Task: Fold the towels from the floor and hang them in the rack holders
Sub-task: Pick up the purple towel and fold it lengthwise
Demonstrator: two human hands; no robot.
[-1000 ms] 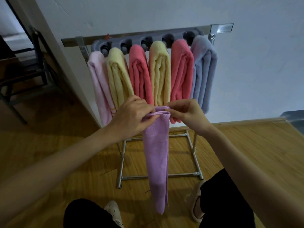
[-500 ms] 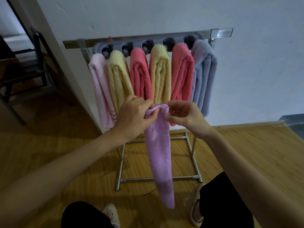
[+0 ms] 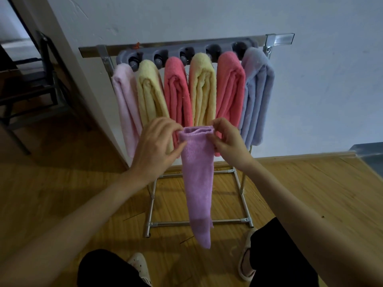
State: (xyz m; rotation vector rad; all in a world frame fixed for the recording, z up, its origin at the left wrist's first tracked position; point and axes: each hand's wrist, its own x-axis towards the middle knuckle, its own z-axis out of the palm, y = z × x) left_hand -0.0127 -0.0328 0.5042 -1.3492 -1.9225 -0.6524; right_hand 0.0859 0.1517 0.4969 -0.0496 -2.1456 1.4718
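The left hand (image 3: 154, 147) and the right hand (image 3: 227, 139) hold a folded purple towel (image 3: 198, 183) by its top edge, each with fingers pinched on one upper corner. The towel hangs straight down in front of the towel rack (image 3: 186, 51), its lower end above the wooden floor (image 3: 300, 183). On the rack behind it, six folded towels hang side by side from the grey holders: a pale pink towel (image 3: 124, 104), a yellow towel (image 3: 150, 94), a coral towel (image 3: 178, 90), a second yellow towel (image 3: 204, 90), a second coral towel (image 3: 230, 88) and a lavender-blue towel (image 3: 257, 94). The purple towel's top sits just in front of the lower ends of the middle towels.
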